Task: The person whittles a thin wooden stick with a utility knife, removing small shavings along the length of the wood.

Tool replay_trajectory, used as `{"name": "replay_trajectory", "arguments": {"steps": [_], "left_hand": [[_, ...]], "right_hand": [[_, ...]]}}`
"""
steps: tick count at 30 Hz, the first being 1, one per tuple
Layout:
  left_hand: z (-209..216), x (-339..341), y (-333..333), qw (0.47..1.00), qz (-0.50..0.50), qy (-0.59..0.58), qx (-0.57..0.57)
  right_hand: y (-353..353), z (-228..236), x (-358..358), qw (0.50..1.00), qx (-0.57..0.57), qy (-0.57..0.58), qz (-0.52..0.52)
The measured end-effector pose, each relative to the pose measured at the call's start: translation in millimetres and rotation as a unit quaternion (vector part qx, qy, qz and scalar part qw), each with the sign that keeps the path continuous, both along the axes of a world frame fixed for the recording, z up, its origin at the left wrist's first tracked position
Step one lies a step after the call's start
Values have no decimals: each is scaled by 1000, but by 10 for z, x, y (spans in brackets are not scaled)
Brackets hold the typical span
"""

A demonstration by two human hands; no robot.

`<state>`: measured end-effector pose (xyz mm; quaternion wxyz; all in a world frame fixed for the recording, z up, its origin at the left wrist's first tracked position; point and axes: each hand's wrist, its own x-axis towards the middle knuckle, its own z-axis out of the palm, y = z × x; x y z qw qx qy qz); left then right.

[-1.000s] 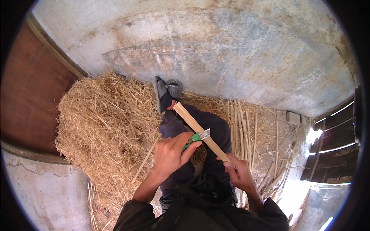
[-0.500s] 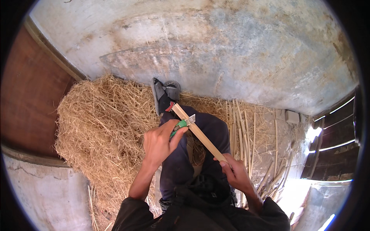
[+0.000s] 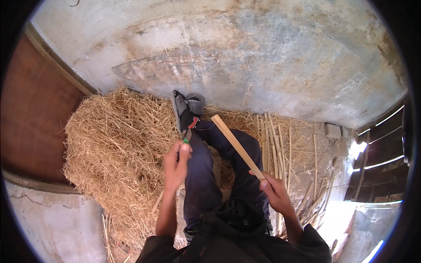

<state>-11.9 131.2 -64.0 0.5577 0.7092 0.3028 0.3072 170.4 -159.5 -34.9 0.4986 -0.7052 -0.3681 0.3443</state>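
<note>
My left hand (image 3: 176,163) is closed around a green-handled knife (image 3: 187,136). Its dark blade points away from me, over my shin near the shoe, and most of the handle is hidden in my fingers. My right hand (image 3: 276,193) grips the near end of a flat, pale strip of wood (image 3: 237,147). The strip slants up and to the left over my legs, its far end loose above my thigh. Knife and wood are apart.
A big heap of straw (image 3: 116,140) lies to my left, beside a brown door panel (image 3: 35,118). Long thin sticks (image 3: 275,144) lie on the floor to my right, with a grey block (image 3: 332,130) beyond. A stained wall (image 3: 228,57) stands in front of my feet (image 3: 186,107).
My left hand has taken the knife off the wood and swung it left, its blade now pointing forward. The strip's far end has shifted right, and my right hand has moved slightly right.
</note>
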Motion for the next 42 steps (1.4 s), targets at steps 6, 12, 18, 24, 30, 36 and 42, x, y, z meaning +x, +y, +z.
{"name": "replay_trajectory", "arguments": {"steps": [6, 12, 18, 24, 30, 36, 42], "left_hand": [[252, 304, -418, 983, 44, -175, -36], [478, 480, -502, 973, 108, -122, 162], [568, 515, -571, 989, 95, -111, 30], [601, 605, -596, 977, 79, -193, -50], [565, 531, -558, 989, 36, -144, 3], [520, 585, -695, 987, 19, -159, -33], [524, 542, -680, 986, 0, -161, -35]], "right_hand": [[23, -56, -53, 993, -11, 114, 25], [21, -65, -101, 997, -12, 69, 38], [29, -174, -143, 999, 32, -30, 2], [14, -71, -78, 999, 6, -27, 21], [-49, -66, 19, 997, -34, 27, 61], [116, -74, -52, 998, 22, -61, 28], [208, -155, -26, 991, 76, -106, 41]]}}
